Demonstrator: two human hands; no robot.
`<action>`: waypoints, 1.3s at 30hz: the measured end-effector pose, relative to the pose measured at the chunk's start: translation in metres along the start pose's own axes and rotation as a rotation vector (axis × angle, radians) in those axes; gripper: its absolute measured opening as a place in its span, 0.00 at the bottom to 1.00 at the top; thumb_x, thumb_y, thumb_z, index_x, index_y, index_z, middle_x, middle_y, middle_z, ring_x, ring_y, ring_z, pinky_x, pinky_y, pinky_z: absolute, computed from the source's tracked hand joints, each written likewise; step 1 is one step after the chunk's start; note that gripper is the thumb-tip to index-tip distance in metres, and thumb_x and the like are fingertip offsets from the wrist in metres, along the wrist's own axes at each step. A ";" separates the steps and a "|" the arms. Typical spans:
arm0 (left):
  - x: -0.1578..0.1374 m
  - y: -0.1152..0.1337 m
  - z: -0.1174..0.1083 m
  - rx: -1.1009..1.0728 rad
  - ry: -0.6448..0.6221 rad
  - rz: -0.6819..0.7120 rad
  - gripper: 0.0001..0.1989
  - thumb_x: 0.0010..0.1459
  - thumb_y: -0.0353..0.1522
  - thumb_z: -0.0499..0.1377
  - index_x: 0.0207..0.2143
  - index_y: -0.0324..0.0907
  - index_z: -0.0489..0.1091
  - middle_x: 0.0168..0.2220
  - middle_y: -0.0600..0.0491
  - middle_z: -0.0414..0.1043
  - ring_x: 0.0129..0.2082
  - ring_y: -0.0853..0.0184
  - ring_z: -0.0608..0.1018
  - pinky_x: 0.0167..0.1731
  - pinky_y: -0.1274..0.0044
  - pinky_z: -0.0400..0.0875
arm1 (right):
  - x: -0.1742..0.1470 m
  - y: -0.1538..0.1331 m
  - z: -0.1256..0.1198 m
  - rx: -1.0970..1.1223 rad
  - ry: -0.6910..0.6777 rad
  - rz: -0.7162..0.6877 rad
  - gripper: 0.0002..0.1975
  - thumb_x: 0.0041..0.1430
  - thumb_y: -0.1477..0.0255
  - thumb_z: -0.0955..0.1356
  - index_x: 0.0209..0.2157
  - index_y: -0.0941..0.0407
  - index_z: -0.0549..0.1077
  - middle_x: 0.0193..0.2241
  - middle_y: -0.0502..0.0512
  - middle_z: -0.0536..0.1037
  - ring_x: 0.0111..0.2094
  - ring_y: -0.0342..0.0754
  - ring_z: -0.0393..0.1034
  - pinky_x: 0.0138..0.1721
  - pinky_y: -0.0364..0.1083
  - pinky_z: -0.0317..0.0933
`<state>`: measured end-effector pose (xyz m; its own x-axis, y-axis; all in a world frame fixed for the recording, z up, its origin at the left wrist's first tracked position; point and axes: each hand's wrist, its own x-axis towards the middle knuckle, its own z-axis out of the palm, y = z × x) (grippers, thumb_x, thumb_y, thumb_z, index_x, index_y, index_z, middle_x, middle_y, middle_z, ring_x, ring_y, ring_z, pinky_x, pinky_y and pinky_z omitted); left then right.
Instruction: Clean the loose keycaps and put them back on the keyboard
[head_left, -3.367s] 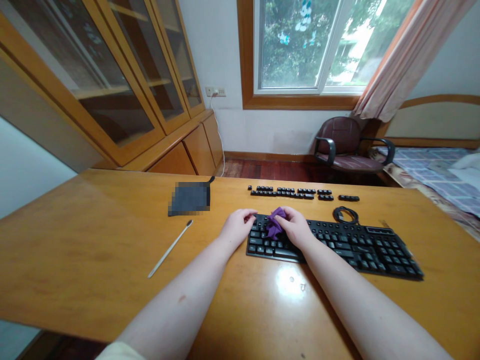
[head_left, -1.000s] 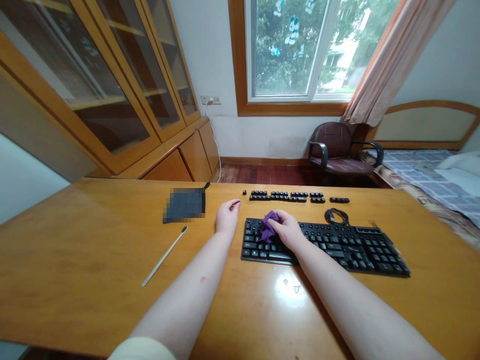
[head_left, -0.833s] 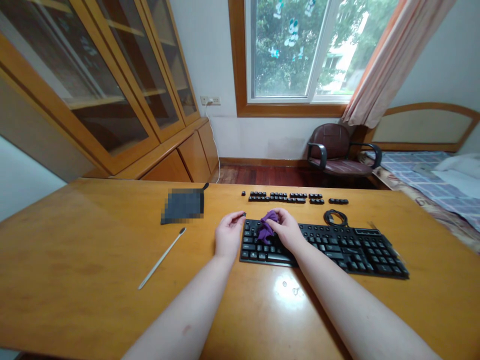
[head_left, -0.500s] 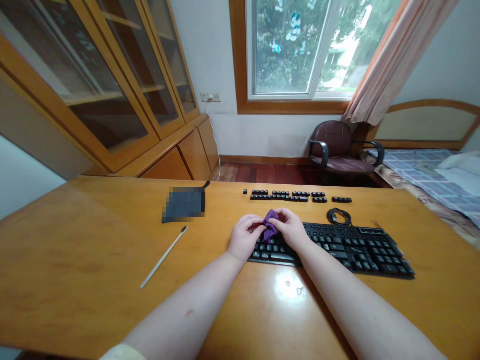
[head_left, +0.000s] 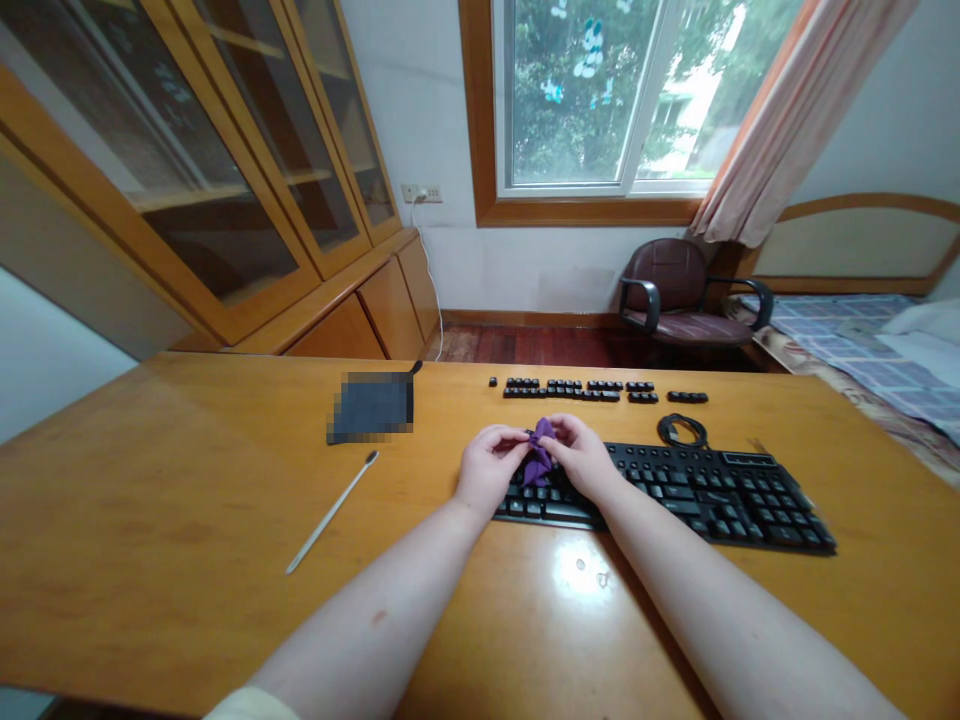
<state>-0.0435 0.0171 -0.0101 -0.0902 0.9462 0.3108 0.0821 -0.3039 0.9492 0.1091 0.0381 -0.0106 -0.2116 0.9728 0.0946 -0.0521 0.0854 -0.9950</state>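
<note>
Above the left part of a black keyboard (head_left: 667, 492), both my hands meet at a crumpled purple cloth (head_left: 538, 467). My left hand (head_left: 489, 465) is closed in a pinch at the cloth's left edge. From the other side, my right hand (head_left: 583, 458) pinches the same cloth between thumb and fingers. Whether a small piece is wrapped inside the folds cannot be seen. My hands and the cloth cover some of the keyboard's left keys. Behind the keyboard, loose black keycaps (head_left: 566, 388) lie in two rows, with a single keycap (head_left: 493, 382) at their left end.
A coiled black cable (head_left: 682, 431) rests behind the keyboard. On the left of the wooden desk (head_left: 187, 520) lie a thin white brush (head_left: 330, 515) with a dark tip and a dark pouch (head_left: 373, 408), partly blurred. A chair (head_left: 675, 290) stands beyond the desk.
The purple cloth has shifted its folds slightly between my fingers. Both hands stay in nearly the same place, and the whole view has moved a little.
</note>
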 end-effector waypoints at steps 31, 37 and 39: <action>-0.001 -0.007 0.003 -0.060 -0.027 -0.151 0.07 0.42 0.32 0.66 0.26 0.40 0.76 0.30 0.50 0.77 0.33 0.64 0.78 0.40 0.71 0.72 | -0.003 -0.003 -0.009 -0.168 0.023 -0.072 0.09 0.45 0.64 0.71 0.27 0.55 0.78 0.28 0.55 0.79 0.32 0.51 0.72 0.39 0.50 0.65; 0.000 -0.009 0.004 -0.124 -0.051 -0.140 0.06 0.46 0.31 0.63 0.30 0.39 0.75 0.36 0.48 0.77 0.38 0.64 0.78 0.46 0.70 0.70 | -0.003 -0.003 -0.006 -0.176 0.049 -0.063 0.11 0.47 0.65 0.70 0.31 0.56 0.77 0.30 0.55 0.79 0.33 0.50 0.72 0.39 0.49 0.64; 0.000 -0.007 0.004 -0.114 -0.053 -0.156 0.06 0.46 0.30 0.63 0.29 0.39 0.75 0.35 0.48 0.77 0.37 0.64 0.78 0.45 0.70 0.71 | -0.004 -0.004 -0.006 -0.168 0.024 -0.066 0.11 0.46 0.66 0.71 0.32 0.56 0.76 0.31 0.55 0.78 0.34 0.50 0.72 0.40 0.49 0.64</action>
<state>-0.0405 0.0195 -0.0174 -0.0402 0.9863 0.1597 -0.0418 -0.1614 0.9860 0.1157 0.0351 -0.0069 -0.1900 0.9685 0.1611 0.0987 0.1821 -0.9783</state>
